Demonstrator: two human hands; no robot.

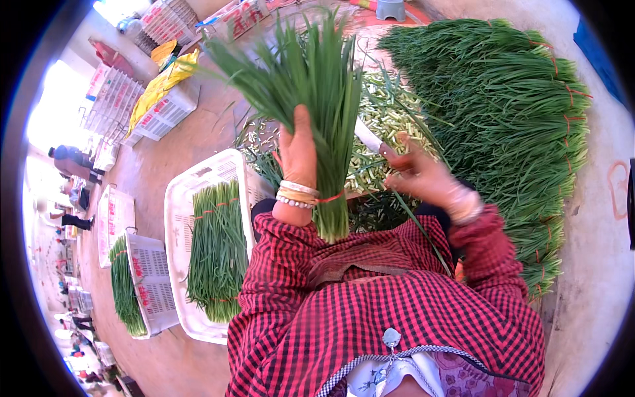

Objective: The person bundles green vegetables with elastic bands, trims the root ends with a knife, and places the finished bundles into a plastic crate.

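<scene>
My left hand (299, 154) is closed around a bundle of garlic chives (327, 119), raised in front of my chest. The leafy tops fan away from me, and a red tie (330, 197) circles the pale stem ends near my lap. Slightly blurred, my right hand (421, 173) grips a knife (368, 136), its light blade angled toward the bundle but apparently apart from it. Below the knife lies a heap of cut stem pieces (397, 119) with loose leaves. One long loose leaf (421, 231) hangs down across my checked clothing.
To my right, many tied chive bundles (496, 109) are piled along the wall. A white plastic crate (173, 233) on my left holds upright bundles (218, 248); another crate (154, 283) stands beyond it. Stacked crates (106, 99) and people (77, 161) are farther left. A stool (390, 9) stands ahead.
</scene>
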